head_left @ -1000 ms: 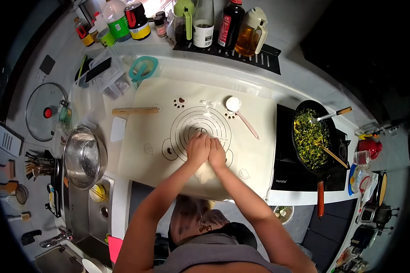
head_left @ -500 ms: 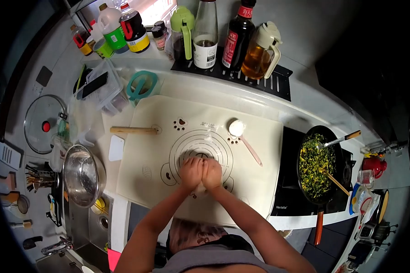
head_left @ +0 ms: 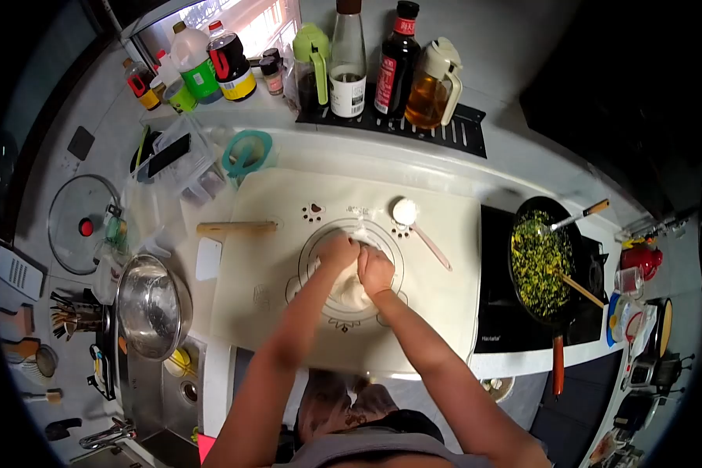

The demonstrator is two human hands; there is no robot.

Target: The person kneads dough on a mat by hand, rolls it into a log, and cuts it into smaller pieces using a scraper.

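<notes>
A pale lump of dough point(head_left: 351, 292) lies on the cream kneading mat point(head_left: 269, 327), over its printed rings. My left hand point(head_left: 339, 253) is curled at the dough's far side, fingers bent over it. Close beside it, my right hand point(head_left: 376, 270) is closed on the dough's far right part. Both hands cover some of the dough, and the fingertips are hidden. Beyond the hands, on the right of the mat, rests a spoon point(head_left: 405, 211) heaped with white powder. To the left lies a wooden rolling pin point(head_left: 238, 228), with a white scraper point(head_left: 208, 259) below it.
A steel bowl point(head_left: 154, 308) stands at the left by the sink point(head_left: 152, 390). On the right, a pan point(head_left: 540, 316) of chopped greens and yellow bits sits on the black stove point(head_left: 498, 312), its handle jutting forward. Bottles, including a dark sauce bottle point(head_left: 396, 66), line the back.
Both hands have moved away from my body toward the dough's far side and slightly apart, uncovering more of the dough. The camera view has shifted a little.
</notes>
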